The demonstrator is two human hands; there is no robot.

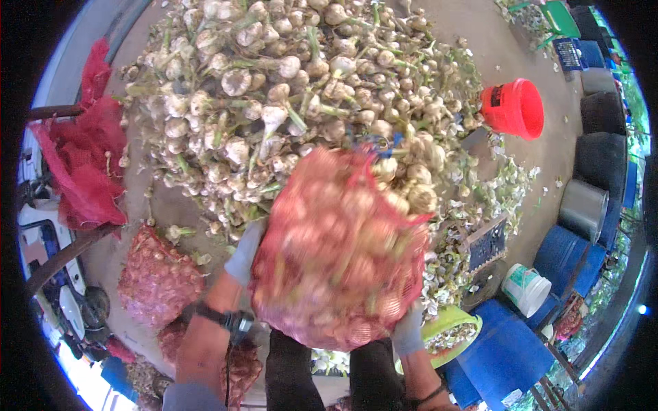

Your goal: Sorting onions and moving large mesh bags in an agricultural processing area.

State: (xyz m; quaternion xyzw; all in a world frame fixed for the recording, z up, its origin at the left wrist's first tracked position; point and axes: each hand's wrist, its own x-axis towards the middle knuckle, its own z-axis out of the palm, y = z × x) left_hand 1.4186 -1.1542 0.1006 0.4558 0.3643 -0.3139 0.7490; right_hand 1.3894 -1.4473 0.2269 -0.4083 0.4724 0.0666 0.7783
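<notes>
A red mesh sack full of garlic bulbs (339, 257) is held up before me, blurred by motion, its mouth tilted away with bulbs showing at the opening. My left hand (249, 251), in a pale glove, grips the sack's left side; its fingers are hidden behind the mesh. At the lower right, my right hand (408, 329), gloved too, presses on the sack, with its fingers partly hidden. Beyond the sack a big heap of garlic bulbs with stems (267, 92) covers the floor. A blue object (383, 144) lies at the sack's mouth, too blurred to name.
Full mesh sack (159, 277) at left, below an empty-looking red mesh sack (85, 164). Right: red bucket (514, 109), loose garlic skins (493, 180), crate-like blue object (487, 244), yellow-green tub (475, 329), white bucket (527, 290) and blue barrels (509, 344).
</notes>
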